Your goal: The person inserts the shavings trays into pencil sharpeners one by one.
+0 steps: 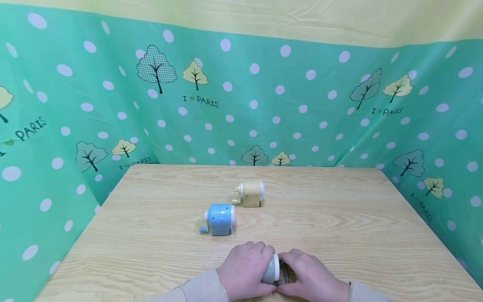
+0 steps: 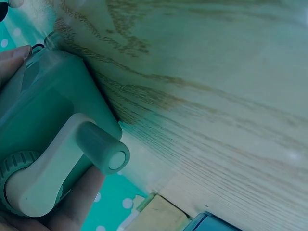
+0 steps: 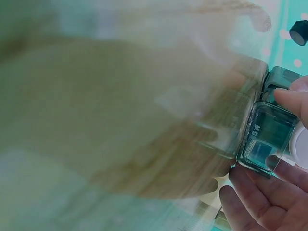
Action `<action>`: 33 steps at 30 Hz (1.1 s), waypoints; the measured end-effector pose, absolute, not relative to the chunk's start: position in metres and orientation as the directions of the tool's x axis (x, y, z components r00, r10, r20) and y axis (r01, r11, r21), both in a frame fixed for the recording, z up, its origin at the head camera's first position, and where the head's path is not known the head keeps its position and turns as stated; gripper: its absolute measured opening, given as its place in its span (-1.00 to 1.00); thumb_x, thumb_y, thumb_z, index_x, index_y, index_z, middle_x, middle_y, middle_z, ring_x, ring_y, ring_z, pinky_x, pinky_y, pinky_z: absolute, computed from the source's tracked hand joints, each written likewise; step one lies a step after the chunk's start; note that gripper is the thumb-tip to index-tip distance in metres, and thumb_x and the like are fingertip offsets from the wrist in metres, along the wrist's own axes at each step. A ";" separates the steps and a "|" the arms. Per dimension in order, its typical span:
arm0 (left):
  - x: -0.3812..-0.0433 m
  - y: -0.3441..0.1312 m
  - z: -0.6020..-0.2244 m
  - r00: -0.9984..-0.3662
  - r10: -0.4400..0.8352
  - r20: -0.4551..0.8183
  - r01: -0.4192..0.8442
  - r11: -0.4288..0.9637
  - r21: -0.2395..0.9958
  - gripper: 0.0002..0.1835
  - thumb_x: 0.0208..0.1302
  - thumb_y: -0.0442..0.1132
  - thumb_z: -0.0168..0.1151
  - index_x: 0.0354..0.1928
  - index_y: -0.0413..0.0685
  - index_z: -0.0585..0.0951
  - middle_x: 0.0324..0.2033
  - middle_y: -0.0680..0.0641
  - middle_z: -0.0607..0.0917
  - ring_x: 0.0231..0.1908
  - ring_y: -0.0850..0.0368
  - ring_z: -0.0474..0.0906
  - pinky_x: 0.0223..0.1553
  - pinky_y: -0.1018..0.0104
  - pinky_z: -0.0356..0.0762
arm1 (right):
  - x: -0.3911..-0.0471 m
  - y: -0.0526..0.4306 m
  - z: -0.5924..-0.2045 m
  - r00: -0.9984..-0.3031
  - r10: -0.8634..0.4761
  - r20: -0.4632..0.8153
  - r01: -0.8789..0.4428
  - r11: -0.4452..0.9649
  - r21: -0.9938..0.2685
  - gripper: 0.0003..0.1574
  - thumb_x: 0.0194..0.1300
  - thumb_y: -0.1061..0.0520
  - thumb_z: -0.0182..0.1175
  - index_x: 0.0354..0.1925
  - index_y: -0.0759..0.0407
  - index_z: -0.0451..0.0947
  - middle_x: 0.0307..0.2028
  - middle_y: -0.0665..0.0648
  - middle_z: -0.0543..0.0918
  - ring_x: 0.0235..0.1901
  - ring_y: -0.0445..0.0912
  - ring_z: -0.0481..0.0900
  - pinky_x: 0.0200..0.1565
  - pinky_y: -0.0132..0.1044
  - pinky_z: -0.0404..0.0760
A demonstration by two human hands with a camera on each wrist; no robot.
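A grey-green crank pencil sharpener (image 1: 269,272) is held low at the table's near side, between both hands. My left hand (image 1: 246,270) grips its body from the left, covering most of it. In the left wrist view its pale crank (image 2: 50,171) with a green knob points toward the tabletop. My right hand (image 1: 312,274) holds the sharpener's clear shavings drawer (image 3: 267,137) with thumb and fingers at its sides. Seen from the head, the drawer sticks out to the right beyond the white front ring (image 1: 277,267).
Farther in on the wooden table (image 1: 339,209) stand a blue crank sharpener (image 1: 220,220) and, behind it, a cream one (image 1: 251,194). Both have their cranks to the left. A green dotted curtain (image 1: 256,105) surrounds the table's back and sides.
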State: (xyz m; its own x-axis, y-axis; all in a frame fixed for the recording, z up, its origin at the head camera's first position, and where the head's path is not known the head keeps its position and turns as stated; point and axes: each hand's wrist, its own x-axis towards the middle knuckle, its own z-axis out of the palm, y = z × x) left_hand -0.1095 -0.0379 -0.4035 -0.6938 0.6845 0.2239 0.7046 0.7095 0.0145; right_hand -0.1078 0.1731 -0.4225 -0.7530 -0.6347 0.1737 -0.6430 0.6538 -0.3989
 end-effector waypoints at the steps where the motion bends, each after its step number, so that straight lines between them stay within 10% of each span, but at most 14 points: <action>1: -0.109 -0.038 -0.404 -0.693 0.685 0.226 0.705 0.709 0.014 -0.43 -0.08 0.32 0.45 -0.21 0.11 0.52 -0.46 0.18 0.54 -0.54 0.35 0.37 -0.58 0.55 0.32 | -0.108 0.173 -0.423 -0.752 -0.636 0.172 -0.643 0.654 -0.399 -0.36 0.08 -0.24 0.45 -0.02 0.14 0.61 -0.26 -0.08 0.66 -0.29 -0.41 0.47 -0.33 -0.46 0.54; 33: -0.110 -0.040 -0.407 -0.666 0.685 0.294 0.721 0.693 0.018 -0.44 -0.09 0.32 0.45 -0.24 0.11 0.51 -0.48 0.20 0.52 -0.55 0.37 0.34 -0.58 0.57 0.27 | -0.111 0.168 -0.422 -0.750 -0.646 0.142 -0.629 0.631 -0.455 -0.43 0.09 -0.20 0.45 -0.03 0.09 0.62 -0.26 -0.15 0.65 -0.29 -0.44 0.46 -0.32 -0.47 0.54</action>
